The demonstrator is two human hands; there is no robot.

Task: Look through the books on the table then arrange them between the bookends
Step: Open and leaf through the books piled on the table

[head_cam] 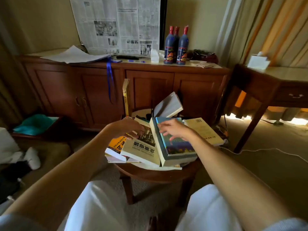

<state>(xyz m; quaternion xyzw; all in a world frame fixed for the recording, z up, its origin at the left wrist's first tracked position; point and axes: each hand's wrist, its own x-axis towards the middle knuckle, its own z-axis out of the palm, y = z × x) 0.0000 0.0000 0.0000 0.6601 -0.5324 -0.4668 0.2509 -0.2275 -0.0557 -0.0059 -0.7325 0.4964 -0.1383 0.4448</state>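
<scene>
Books (150, 144) lie in a loose heap across the round table (150, 174), so the looking-through step seems underway. Left hand (128, 129), fingers loosely curled, rests on the pale cover; right hand (173, 129), fingers spread, hovers over the blue cover. Next probably: lift one bk, check it. At far edge, one gold upright piece (126, 95), perhaps a bookend

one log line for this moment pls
stage: sorting books | left hand: open over cream book | right hand: open on blue book | bookends: unfilled
</scene>
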